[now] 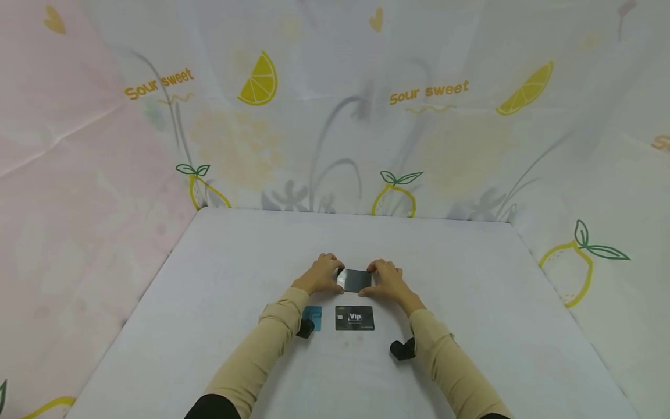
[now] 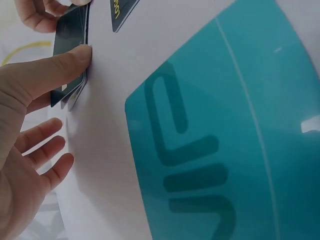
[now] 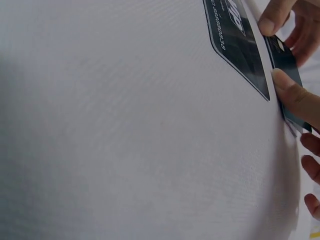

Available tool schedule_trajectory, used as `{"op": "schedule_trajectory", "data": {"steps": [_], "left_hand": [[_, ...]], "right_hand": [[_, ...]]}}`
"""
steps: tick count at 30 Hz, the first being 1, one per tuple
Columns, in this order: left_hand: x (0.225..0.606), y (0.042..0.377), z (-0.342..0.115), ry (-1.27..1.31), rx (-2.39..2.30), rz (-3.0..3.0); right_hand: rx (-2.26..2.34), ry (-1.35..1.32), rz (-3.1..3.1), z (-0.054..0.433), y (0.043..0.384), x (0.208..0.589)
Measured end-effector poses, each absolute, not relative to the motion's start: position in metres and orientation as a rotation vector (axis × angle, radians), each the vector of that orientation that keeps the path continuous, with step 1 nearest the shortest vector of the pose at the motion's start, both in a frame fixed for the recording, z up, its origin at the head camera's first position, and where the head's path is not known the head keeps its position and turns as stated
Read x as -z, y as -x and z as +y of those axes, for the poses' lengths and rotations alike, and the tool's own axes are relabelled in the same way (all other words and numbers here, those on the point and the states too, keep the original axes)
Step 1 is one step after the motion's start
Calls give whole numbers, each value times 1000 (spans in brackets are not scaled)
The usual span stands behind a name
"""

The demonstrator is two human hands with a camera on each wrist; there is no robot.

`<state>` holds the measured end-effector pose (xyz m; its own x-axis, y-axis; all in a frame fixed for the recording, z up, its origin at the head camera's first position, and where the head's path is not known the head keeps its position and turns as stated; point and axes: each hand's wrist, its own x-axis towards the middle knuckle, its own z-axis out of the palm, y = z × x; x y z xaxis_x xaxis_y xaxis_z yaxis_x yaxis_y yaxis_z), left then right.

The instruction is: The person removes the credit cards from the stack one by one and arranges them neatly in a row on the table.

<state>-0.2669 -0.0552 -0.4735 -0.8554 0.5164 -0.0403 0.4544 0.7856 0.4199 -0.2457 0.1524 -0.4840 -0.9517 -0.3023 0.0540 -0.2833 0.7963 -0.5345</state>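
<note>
Both hands hold a small stack of dark plastic cards (image 1: 357, 280) just above or at the white table; the gap below it is hard to judge. My left hand (image 1: 323, 276) pinches the stack's left end between thumb and fingers. At the right end, my right hand (image 1: 387, 281) grips it the same way. In the left wrist view, the edges of several cards (image 2: 69, 37) fan slightly apart at one corner. Nearer me lies a black card marked Vip (image 1: 355, 318). A teal card (image 1: 313, 318) sits to its left, partly covered by the left wrist's black strap piece.
The white table (image 1: 460, 273) reaches back to a fabric backdrop (image 1: 324, 116) printed with lemons and lettering. More of that fabric closes off the left and right sides. Black wrist-mounted pieces (image 1: 403, 350) hang beneath the forearms near the cards.
</note>
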Motion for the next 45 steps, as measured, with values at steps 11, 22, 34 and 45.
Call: {"op": "schedule_trajectory", "data": {"steps": [11,22,34,45], "left_hand": [[480,254,-60,-922,-645,2949],[484,250,-60,-945,-645,2990],[484,250,-60,-900,-659,2981],[486,251,-62,-874,-644,2968]], "right_hand": [[831,529,3079,148,237,486],[945,441,2983,146,236,483],[1209,502,2803,151,233,481],[1035,641,2860,149,235,480]]}}
